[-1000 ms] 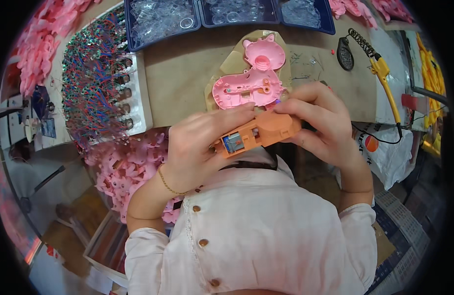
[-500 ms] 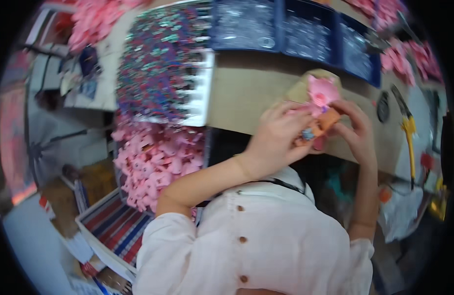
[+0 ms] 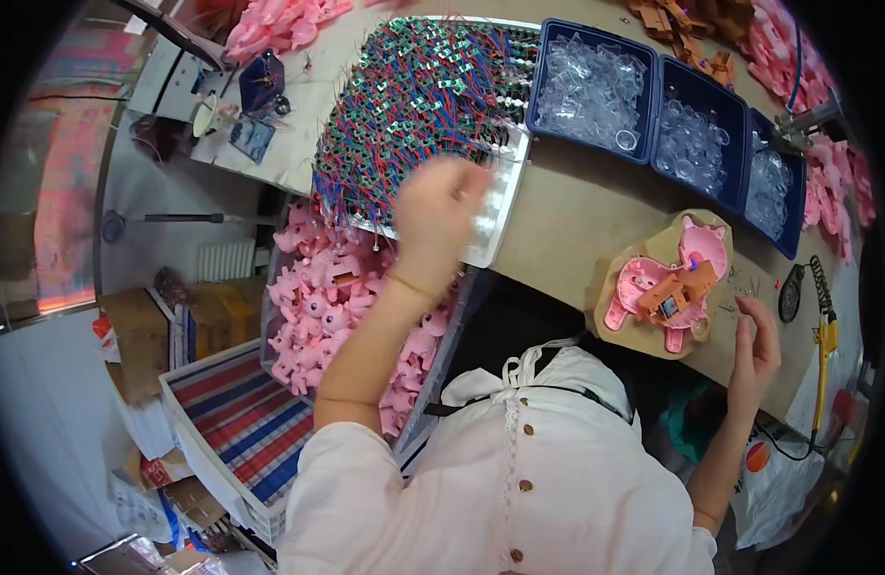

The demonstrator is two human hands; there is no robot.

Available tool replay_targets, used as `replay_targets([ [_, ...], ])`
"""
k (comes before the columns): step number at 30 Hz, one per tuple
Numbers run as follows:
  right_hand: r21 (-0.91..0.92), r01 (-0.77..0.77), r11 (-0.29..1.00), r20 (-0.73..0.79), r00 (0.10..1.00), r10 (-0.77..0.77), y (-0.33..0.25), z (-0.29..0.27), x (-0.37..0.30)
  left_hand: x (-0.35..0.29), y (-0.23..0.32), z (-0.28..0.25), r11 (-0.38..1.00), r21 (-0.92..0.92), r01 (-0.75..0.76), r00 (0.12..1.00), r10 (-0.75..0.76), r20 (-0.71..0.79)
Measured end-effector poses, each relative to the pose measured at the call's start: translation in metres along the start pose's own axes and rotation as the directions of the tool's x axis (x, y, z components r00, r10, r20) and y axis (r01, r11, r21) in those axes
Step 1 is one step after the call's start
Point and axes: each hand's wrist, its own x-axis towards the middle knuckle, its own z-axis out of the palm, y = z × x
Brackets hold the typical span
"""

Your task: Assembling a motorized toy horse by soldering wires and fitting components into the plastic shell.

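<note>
1. Orange plastic housing (image 3: pixel 682 292), between both hands half a second ago, now lies in the pink shell (image 3: pixel 708 245) on the tan backing piece (image 3: pixel 638 243), near the counter (image 3: pixel 557 220) edge.
2. The left hand (image 3: pixel 436 209) has left it and moved over the wired boards (image 3: pixel 413 105) in the white tray (image 3: pixel 505 206); its fingers are curled and blurred, so I cannot tell whether they grip anything.
3. The right hand (image 3: pixel 757 350) has let go: fingers loosely extended, nothing in them, just beside the backing piece.
4. Printing: the white plastic bag (image 3: pixel 773 494) at lower right bears a round orange mark (image 3: pixel 757 456); a carton (image 3: pixel 164 471) at lower left carries red print.
</note>
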Motion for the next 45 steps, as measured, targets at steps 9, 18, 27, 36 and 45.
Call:
replay_targets([
  [9,0.072,0.078,0.994,0.044,0.996,-0.081,-0.045,0.017,0.004,0.107,-0.054,-0.020,0.894,0.419,-0.159,0.982,0.189,-0.030],
  [18,0.052,0.040,0.998,0.024,0.999,-0.041,-0.047,0.011,-0.003,0.112,-0.025,0.009,0.982,-0.016,-0.191,0.943,0.188,0.277],
  [27,0.110,0.123,0.986,0.051,0.990,-0.129,-0.060,0.013,-0.004,0.101,0.004,-0.027,0.162,-0.950,0.268,0.952,0.104,0.286],
  [36,0.507,-0.323,0.799,0.487,0.872,0.044,-0.127,0.082,0.030,-0.021,0.060,-0.006,0.732,-0.680,0.043,0.999,-0.040,0.020],
  [45,0.223,-0.034,0.974,0.530,0.843,-0.092,-0.117,0.082,0.036,-0.002,0.024,-0.001,0.646,-0.705,0.293,0.955,-0.234,0.183],
])
